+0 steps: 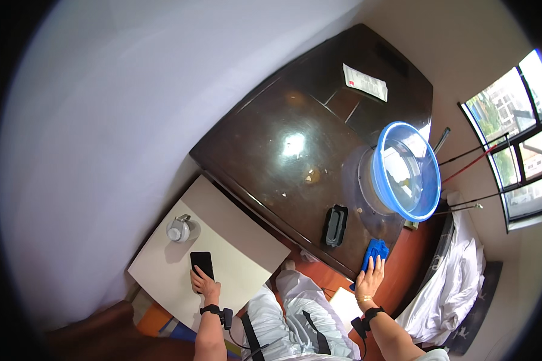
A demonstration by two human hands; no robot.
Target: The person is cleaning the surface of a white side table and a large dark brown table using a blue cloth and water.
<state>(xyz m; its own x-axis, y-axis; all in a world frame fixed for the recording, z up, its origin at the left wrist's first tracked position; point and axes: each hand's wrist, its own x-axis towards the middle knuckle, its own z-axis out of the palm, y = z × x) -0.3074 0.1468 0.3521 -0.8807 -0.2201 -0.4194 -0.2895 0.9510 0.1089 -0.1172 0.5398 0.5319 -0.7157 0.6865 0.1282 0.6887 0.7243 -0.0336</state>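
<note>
At the lower left, my left hand lies over the lower end of a black smartphone on a cream table; whether it grips the phone cannot be told. A pale lidded bottle stands behind the phone. My right hand rests on a blue cloth at the near right corner of a dark wooden table, its fingers stretched over the fabric. Just left of the cloth sits a dark plastic tray. A clear basin with a blue rim stands tilted at the dark table's right side.
A white printed packet lies at the dark table's far end, with small pale scraps near its middle. White bedding is heaped at the right, below a window. Thin rods jut out beyond the basin.
</note>
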